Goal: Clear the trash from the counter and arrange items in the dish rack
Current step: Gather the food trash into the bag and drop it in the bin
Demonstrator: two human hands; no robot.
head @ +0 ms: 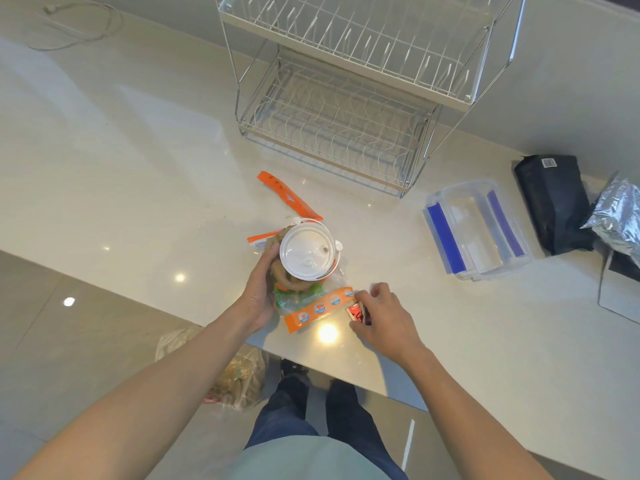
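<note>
My left hand [260, 289] grips a bundle of trash near the counter's front edge: a clear plastic cup with a white lid [306, 252], brown crumpled paper and an orange-and-clear plastic wrapper [317, 308]. My right hand [381, 315] pinches a small red wrapper [355, 311] lying on the counter just right of that bundle. An orange wrapper strip [289, 195] lies behind the cup. The two-tier wire dish rack [332, 133] stands empty at the back of the counter.
A clear plastic container with blue clips [476, 230] lies right of the rack. Further right are a black bag [554, 202] and a silver foil bag [620, 216]. A plastic bag of trash [239, 375] sits on the floor by my feet. A white cable [79, 26] lies far left.
</note>
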